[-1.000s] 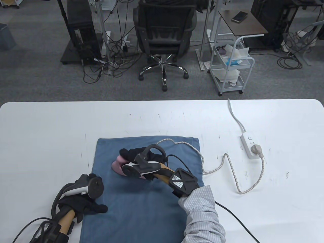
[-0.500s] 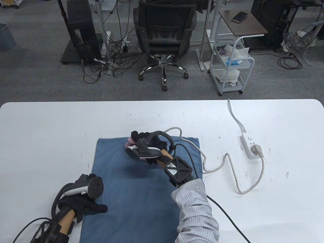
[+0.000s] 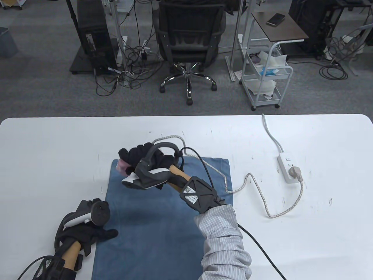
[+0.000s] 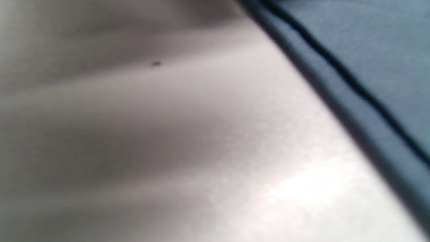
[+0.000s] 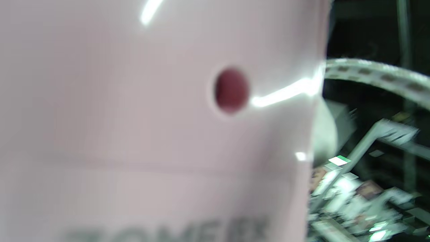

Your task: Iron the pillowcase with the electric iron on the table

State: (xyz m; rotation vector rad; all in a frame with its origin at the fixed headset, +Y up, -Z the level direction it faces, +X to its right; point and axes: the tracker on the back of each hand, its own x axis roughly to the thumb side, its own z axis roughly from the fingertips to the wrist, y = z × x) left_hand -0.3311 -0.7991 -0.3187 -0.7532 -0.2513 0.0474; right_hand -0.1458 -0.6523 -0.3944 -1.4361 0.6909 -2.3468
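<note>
Gripping a small pink plastic electric iron [image 3: 122,166], the gloved right hand [image 3: 145,159] has its fingers wrapped around the iron's body at the far left corner of the flat blue fabric pillowcase [image 3: 163,215], which is spread on the white table [image 3: 58,151]. Little of the iron shows past the glove and tracker in the table view; the right wrist view is filled by its blurred pink casing [image 5: 151,117] with a dark red round spot. A braided light cord [image 3: 256,189] runs from the iron across the pillowcase's far edge and the table to a plug seated in the white power strip [image 3: 287,167]. The gloved left hand [image 3: 87,230] rests on the pillowcase's left edge, thumb lying out on the cloth; whether its fingers are spread or curled cannot be told beneath the tracker. The left wrist view shows only blurred tabletop and the pillowcase's hem [image 4: 336,87].
</note>
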